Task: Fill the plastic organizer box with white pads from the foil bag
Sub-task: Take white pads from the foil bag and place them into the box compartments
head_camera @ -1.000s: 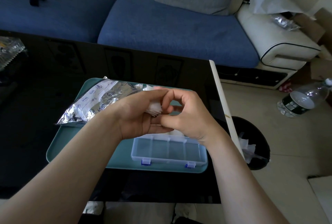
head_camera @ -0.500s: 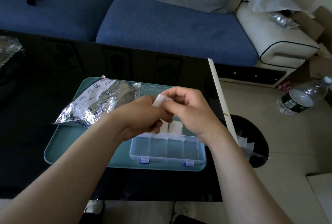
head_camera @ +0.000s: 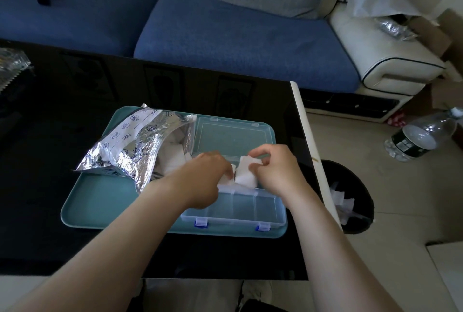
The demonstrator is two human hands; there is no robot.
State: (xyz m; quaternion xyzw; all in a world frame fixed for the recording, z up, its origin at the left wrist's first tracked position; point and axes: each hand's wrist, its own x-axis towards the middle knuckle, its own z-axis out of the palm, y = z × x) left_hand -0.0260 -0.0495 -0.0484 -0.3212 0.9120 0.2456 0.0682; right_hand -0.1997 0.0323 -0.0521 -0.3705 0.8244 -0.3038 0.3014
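Note:
The clear plastic organizer box [head_camera: 240, 209] with blue latches lies open on a teal tray [head_camera: 100, 201], its lid [head_camera: 230, 136] folded back. My left hand [head_camera: 203, 179] and my right hand [head_camera: 273, 171] are both down at the box's back compartments. My right hand pinches a stack of white pads [head_camera: 246, 171] and sets it into a compartment. My left hand holds a second white stack [head_camera: 226, 177] beside it. The open foil bag [head_camera: 140, 151] lies on the tray's left part, with more white pads [head_camera: 175, 159] showing in its mouth.
The tray sits on a glossy black table [head_camera: 75, 101] whose right edge [head_camera: 315, 161] runs close to the box. A black waste bin [head_camera: 353, 199] stands on the floor right of the table, a plastic bottle [head_camera: 423, 136] farther right. A blue sofa [head_camera: 225, 36] is behind.
Both hands came down from above the tray to the box's back row, carrying the white pads with them. The bag's mouth is now uncovered.

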